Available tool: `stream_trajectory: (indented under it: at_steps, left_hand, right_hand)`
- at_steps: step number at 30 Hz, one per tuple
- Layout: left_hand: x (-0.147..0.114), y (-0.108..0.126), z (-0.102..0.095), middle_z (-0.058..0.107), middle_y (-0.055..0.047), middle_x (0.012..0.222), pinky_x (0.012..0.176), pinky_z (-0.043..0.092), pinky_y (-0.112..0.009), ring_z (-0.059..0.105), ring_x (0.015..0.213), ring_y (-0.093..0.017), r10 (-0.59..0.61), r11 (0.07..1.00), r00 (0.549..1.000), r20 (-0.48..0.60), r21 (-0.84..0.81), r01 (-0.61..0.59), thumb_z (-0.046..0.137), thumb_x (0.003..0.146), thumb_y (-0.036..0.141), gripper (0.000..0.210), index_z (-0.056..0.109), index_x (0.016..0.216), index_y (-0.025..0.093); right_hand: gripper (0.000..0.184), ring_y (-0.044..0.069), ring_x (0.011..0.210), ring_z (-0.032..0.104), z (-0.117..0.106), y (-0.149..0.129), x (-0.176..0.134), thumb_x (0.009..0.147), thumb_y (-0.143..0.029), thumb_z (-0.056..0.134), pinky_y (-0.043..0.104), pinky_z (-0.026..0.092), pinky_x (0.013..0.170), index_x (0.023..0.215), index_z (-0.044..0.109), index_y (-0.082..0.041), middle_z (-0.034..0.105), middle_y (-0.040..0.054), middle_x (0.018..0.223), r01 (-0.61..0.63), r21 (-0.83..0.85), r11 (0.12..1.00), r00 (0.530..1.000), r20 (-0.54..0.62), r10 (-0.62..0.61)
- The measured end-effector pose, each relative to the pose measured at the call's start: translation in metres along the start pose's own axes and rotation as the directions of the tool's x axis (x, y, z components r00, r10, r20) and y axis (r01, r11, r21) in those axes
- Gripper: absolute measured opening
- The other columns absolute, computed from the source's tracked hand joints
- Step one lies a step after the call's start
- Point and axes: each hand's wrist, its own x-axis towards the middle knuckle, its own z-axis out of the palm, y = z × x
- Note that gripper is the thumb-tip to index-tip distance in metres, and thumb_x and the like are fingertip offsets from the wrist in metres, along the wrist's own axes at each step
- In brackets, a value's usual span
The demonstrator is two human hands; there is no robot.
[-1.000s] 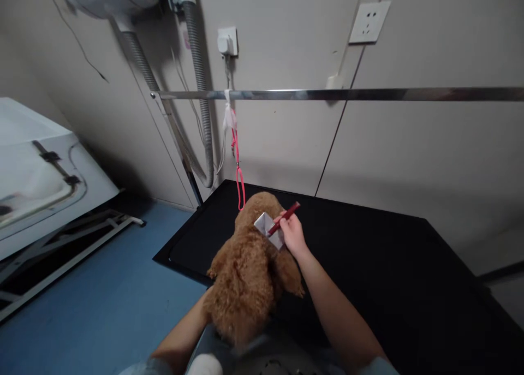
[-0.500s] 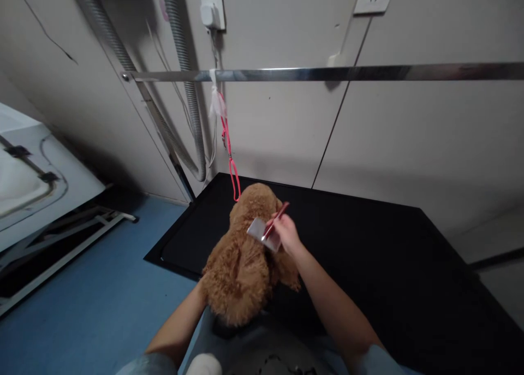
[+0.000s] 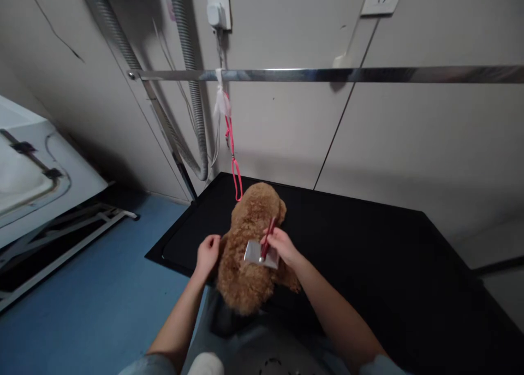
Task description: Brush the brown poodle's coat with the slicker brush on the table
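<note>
A brown curly-coated dog (image 3: 245, 293) is on the black table (image 3: 360, 255), its back toward me and its head at the far end. My right hand (image 3: 282, 246) grips a slicker brush (image 3: 252, 251) by its dark red handle. The brush's flat pale head lies over the dog's back, its underside hidden. At the dog's left side is my left hand (image 3: 208, 253), with its fingers curled closed. Whatever it may hold, perhaps fur or a leg, cannot be made out.
A shiny metal rail (image 3: 295, 75) crosses the wall behind the table. From it hangs a pink leash loop (image 3: 237, 176) beside the dog. Grey ribbed hoses (image 3: 196, 107) run down the wall. A white tub (image 3: 53, 162) on a metal frame stands at left.
My left hand has come up from the dog's rear to its side, fingers now visible. My right hand and the brush have shifted slightly toward me along the back.
</note>
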Motion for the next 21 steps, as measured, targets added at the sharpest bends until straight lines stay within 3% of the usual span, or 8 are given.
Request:
stream_trajectory:
  at_steps: [2, 3, 5, 6, 11, 15, 18, 21]
  left_hand:
    - [-0.025, 0.014, 0.003, 0.065, -0.011, 0.104, 0.089, 0.048, -0.044, 0.058, 0.100, -0.023, 0.194, 0.978, 0.979, 0.055, 0.067, -0.197, 0.040, 0.091, 0.037, 0.033, 0.065, 0.104, 0.020]
    - [-0.041, 0.022, 0.009, 0.065, -0.011, 0.108, 0.092, 0.046, -0.044, 0.057, 0.105, -0.024, 0.344, 0.925, 0.927, 0.149, 0.113, -0.362, 0.042, 0.089, 0.038, 0.033, 0.065, 0.107, 0.022]
    - [-0.073, 0.036, 0.030, 0.061, -0.012, 0.119, 0.094, 0.045, -0.044, 0.054, 0.111, -0.027, 0.591, 0.691, 0.676, 0.440, 0.155, -0.706, 0.054, 0.083, 0.041, 0.041, 0.059, 0.119, 0.022]
    - [-0.086, 0.041, 0.044, 0.057, -0.014, 0.124, 0.092, 0.046, -0.045, 0.053, 0.111, -0.029, 0.594, 0.621, 0.621, 0.511, 0.200, -0.758, 0.059, 0.079, 0.041, 0.053, 0.054, 0.126, 0.018]
    - [-0.113, 0.024, 0.089, 0.062, -0.009, 0.090, 0.070, 0.050, -0.033, 0.059, 0.081, -0.022, 0.513, 0.517, 0.550, 0.659, 0.275, -0.811, 0.059, 0.074, 0.016, 0.030, 0.063, 0.104, 0.015]
    - [-0.121, -0.006, 0.082, 0.056, -0.003, 0.071, 0.057, 0.044, -0.024, 0.055, 0.063, -0.015, 0.695, 0.475, 0.411, 0.590, 0.052, -0.878, 0.049, 0.081, 0.014, 0.018, 0.062, 0.093, 0.016]
    - [-0.131, -0.016, 0.072, 0.053, -0.002, 0.067, 0.054, 0.039, -0.021, 0.052, 0.059, -0.012, 0.768, 0.491, 0.399, 0.502, -0.060, -0.869, 0.043, 0.088, 0.015, 0.018, 0.060, 0.093, 0.015]
    - [-0.137, -0.018, 0.063, 0.050, 0.000, 0.063, 0.052, 0.036, -0.020, 0.049, 0.056, -0.011, 0.775, 0.511, 0.409, 0.482, -0.096, -0.854, 0.044, 0.092, 0.022, 0.018, 0.060, 0.085, 0.016]
  right_hand:
    - [0.031, 0.015, 0.056, 0.062, -0.004, 0.002, 0.003, 0.070, -0.040, 0.070, 0.028, 0.050, 0.056, 0.089, 0.054, -0.021, 0.067, -0.0013, 0.067, 0.062, 0.079, 0.995, 0.991, -0.124, -0.052]
    - [0.032, 0.015, 0.057, 0.062, -0.005, 0.002, 0.005, 0.070, -0.040, 0.070, 0.028, 0.050, 0.056, 0.089, 0.054, -0.021, 0.067, -0.0013, 0.068, 0.094, 0.096, 0.991, 0.983, -0.165, -0.077]
    - [0.034, 0.016, 0.057, 0.063, -0.010, 0.001, 0.008, 0.067, -0.038, 0.073, 0.028, 0.050, 0.056, 0.089, 0.055, -0.019, 0.068, 0.0002, 0.068, 0.054, 0.064, 0.996, 0.991, -0.128, -0.046]
    - [0.034, 0.016, 0.055, 0.062, -0.012, -0.001, 0.009, 0.065, -0.036, 0.074, 0.028, 0.050, 0.054, 0.088, 0.055, -0.019, 0.067, 0.0005, 0.066, 0.022, 0.038, 0.999, 0.994, -0.111, -0.018]
    - [0.032, 0.015, 0.056, 0.062, -0.029, -0.007, -0.004, 0.071, -0.041, 0.067, 0.027, 0.049, 0.054, 0.091, 0.052, -0.021, 0.066, -0.0016, 0.066, 0.140, -0.023, 0.990, 0.949, -0.282, -0.140]
    - [0.031, 0.014, 0.052, 0.060, -0.041, -0.004, -0.030, 0.068, -0.038, 0.069, 0.027, 0.048, 0.052, 0.087, 0.053, -0.019, 0.066, -0.0007, 0.065, 0.006, -0.189, 0.982, 0.989, -0.141, -0.033]
    - [0.027, 0.013, 0.057, 0.060, -0.049, -0.004, -0.047, 0.072, -0.037, 0.063, 0.025, 0.048, 0.057, 0.088, 0.052, -0.020, 0.066, -0.0014, 0.069, 0.104, -0.264, 0.959, 0.915, -0.353, -0.197]
    - [0.025, 0.013, 0.060, 0.061, -0.050, -0.006, -0.055, 0.072, -0.033, 0.063, 0.026, 0.049, 0.058, 0.090, 0.054, -0.019, 0.067, -0.0001, 0.071, 0.028, -0.336, 0.941, 0.986, -0.145, -0.080]
